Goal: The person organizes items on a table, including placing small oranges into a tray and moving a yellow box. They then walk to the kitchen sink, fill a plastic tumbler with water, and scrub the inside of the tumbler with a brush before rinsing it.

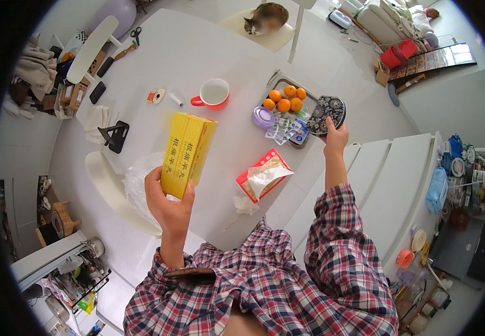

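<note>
My left hand [167, 210] grips a long yellow cardboard box [189, 151] by its near end, tilted above the white table. On the right, my right hand [335, 137] holds a dark, flower-patterned case [326, 115] with a rounded outline, over the right edge of a metal tray [300, 145]. In that tray lie several oranges [283, 105], blister packs of pills [279, 131] and a round purple container [263, 117]. A red tissue box [245, 182] with a white tissue sticking out stands between my arms. Beyond the yellow box is a red mug [216, 95] with a white inside.
Clear plastic wrap [136, 182] lies left of my left hand. A black stand [116, 136], a white cloth [97, 123], scissors [136, 35] and a small syringe-like tube [176, 99] are on the table [164, 61]. A cat [267, 18] sits on a far chair.
</note>
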`<state>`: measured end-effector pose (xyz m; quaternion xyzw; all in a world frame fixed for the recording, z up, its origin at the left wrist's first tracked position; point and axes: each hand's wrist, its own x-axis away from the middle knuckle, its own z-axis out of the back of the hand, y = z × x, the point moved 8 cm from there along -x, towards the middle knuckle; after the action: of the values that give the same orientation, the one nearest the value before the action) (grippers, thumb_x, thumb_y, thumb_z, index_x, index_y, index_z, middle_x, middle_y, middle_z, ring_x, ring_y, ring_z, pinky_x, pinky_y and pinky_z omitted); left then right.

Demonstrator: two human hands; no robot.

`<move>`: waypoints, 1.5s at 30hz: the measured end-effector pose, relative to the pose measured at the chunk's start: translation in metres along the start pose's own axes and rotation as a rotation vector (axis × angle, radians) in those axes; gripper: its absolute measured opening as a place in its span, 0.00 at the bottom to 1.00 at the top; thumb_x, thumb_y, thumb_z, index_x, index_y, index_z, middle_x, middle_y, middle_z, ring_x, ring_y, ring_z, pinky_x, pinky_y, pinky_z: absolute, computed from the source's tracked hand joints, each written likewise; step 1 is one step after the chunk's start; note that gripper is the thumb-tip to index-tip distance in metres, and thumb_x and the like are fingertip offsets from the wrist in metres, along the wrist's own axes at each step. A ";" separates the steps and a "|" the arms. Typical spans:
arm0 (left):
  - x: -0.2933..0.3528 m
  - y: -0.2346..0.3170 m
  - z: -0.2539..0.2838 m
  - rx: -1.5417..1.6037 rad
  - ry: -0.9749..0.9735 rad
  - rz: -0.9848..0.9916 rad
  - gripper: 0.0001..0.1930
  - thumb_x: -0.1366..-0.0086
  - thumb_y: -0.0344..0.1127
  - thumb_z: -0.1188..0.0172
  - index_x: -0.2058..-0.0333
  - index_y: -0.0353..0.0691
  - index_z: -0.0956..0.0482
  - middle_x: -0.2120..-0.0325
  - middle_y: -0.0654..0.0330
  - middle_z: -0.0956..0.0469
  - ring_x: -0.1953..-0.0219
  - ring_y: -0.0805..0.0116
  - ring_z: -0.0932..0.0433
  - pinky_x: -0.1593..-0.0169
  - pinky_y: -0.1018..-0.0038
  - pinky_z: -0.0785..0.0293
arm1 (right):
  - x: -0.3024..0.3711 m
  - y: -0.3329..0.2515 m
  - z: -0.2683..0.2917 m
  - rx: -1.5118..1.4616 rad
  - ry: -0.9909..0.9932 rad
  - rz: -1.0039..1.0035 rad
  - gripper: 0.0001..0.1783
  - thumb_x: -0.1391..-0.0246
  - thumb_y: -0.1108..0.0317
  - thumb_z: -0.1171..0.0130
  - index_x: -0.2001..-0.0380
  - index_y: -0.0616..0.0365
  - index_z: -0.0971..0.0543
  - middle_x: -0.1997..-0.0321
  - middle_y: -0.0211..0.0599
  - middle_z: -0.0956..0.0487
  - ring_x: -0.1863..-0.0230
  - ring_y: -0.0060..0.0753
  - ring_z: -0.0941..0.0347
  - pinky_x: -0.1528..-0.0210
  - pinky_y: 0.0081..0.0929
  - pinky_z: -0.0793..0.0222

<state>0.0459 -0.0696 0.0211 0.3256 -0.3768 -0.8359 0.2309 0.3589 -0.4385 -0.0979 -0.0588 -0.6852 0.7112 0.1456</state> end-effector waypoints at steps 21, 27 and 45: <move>0.013 -0.012 -0.054 -0.104 -0.112 0.013 0.28 0.54 0.28 0.32 0.53 0.35 0.33 0.57 0.50 0.30 0.54 0.50 0.30 0.50 0.60 0.32 | -0.069 0.090 -0.010 0.680 -0.396 -0.366 0.36 0.51 0.31 0.44 0.70 0.60 0.23 0.80 0.34 0.26 0.86 0.25 0.34 0.86 0.24 0.41; 0.009 -0.001 -0.064 -0.088 -0.135 -0.091 0.28 0.55 0.26 0.32 0.53 0.35 0.32 0.56 0.50 0.29 0.53 0.49 0.30 0.50 0.61 0.32 | -0.058 0.030 0.012 1.082 0.012 0.381 0.31 0.51 0.42 0.37 0.63 0.64 0.22 0.70 0.38 0.20 0.75 0.30 0.26 0.74 0.24 0.30; 0.004 0.117 -0.096 0.439 -0.590 -0.334 0.38 0.51 0.24 0.33 0.40 0.38 0.37 0.46 0.52 0.31 0.44 0.55 0.31 0.45 0.61 0.29 | 0.216 -0.156 0.025 0.567 -0.466 0.630 0.30 0.66 0.64 0.26 0.57 0.59 0.26 0.60 0.41 0.24 0.58 0.44 0.24 0.55 0.34 0.26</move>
<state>0.1285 -0.1900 0.0626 0.1698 -0.5384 -0.8192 -0.1010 0.1667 -0.3977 0.0836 -0.0605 -0.4275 0.8737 -0.2241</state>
